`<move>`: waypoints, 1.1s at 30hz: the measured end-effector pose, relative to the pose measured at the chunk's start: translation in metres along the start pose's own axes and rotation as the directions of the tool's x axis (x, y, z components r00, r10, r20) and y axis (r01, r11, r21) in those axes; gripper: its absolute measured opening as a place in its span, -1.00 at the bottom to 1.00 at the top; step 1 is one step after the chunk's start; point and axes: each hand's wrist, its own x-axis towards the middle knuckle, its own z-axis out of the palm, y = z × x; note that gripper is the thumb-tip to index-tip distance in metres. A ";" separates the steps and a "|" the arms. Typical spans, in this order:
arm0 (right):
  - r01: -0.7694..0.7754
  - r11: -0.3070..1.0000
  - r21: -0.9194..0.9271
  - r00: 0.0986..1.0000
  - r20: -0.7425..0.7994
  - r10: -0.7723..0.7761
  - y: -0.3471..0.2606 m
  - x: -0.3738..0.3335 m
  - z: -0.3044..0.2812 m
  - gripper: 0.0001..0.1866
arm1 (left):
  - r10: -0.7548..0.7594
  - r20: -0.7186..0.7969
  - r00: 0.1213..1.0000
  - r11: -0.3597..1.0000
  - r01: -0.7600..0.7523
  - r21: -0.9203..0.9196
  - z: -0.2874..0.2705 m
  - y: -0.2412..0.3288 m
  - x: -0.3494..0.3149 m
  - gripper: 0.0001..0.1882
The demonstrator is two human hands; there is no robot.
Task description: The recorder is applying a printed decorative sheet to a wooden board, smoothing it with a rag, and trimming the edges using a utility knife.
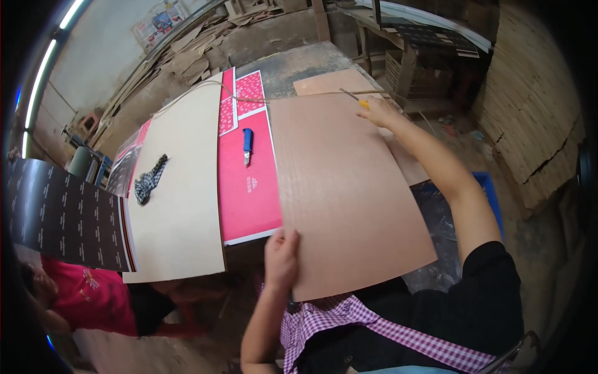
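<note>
The person wears a black top (445,318) whose short right sleeve (492,265) ends above the elbow. Across the front lies purple-and-white gingham fabric (330,319), bunched at one side and narrowing into a long checked band (430,344). Both forearms are bare.

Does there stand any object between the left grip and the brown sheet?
Nothing visible does: the left grip holds the brown sheet directly, by its left edge near the lower corner. The blue cutter lies apart from both, on the pink sheet.
</note>
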 end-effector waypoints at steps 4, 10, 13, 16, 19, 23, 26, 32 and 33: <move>-0.161 0.986 -0.034 0.976 0.141 0.164 0.022 -0.012 0.019 -0.28 | 0.102 -0.032 0.994 0.977 -0.094 0.193 -0.023 0.081 -0.022 -0.80; 0.008 0.976 0.217 0.994 0.103 -0.031 -0.032 -0.055 0.022 -0.23 | 0.323 -0.220 0.921 0.919 -0.249 0.306 -0.105 0.121 -0.081 -0.75; 0.062 0.665 0.745 0.929 0.201 -0.312 -0.062 -0.076 0.061 -0.41 | 0.284 -0.318 0.905 0.958 -0.279 0.062 -0.085 0.114 -0.060 -0.70; 0.153 0.245 0.957 0.873 -0.014 -0.488 -0.138 -0.118 0.112 -0.39 | 0.095 0.004 0.995 0.935 -0.088 -0.343 -0.092 0.054 -0.021 -0.64; -0.345 -0.110 0.932 0.781 0.220 -0.584 -0.237 -0.168 0.058 -0.42 | -0.071 0.181 0.981 0.772 0.169 -0.613 -0.032 0.017 0.000 -0.52; -0.754 -0.342 0.561 0.577 0.316 -0.753 -0.265 -0.171 0.088 -0.18 | -0.143 0.341 0.929 0.529 0.363 -0.767 -0.019 -0.017 -0.023 -0.51; -0.682 -0.301 0.666 0.713 0.515 -0.475 -0.299 -0.206 0.089 -0.25 | 0.089 0.540 0.837 0.373 0.475 -0.797 -0.055 -0.077 -0.025 -0.58; -0.359 -0.105 0.927 0.894 0.310 -0.322 -0.313 -0.190 0.072 -0.47 | 0.248 0.376 0.893 0.547 0.192 -0.815 -0.115 -0.030 -0.127 -0.36; -0.306 -0.083 0.948 0.892 0.256 -0.373 -0.305 -0.176 0.063 -0.49 | 0.281 0.307 0.909 0.531 0.119 -0.839 -0.129 -0.009 -0.154 -0.33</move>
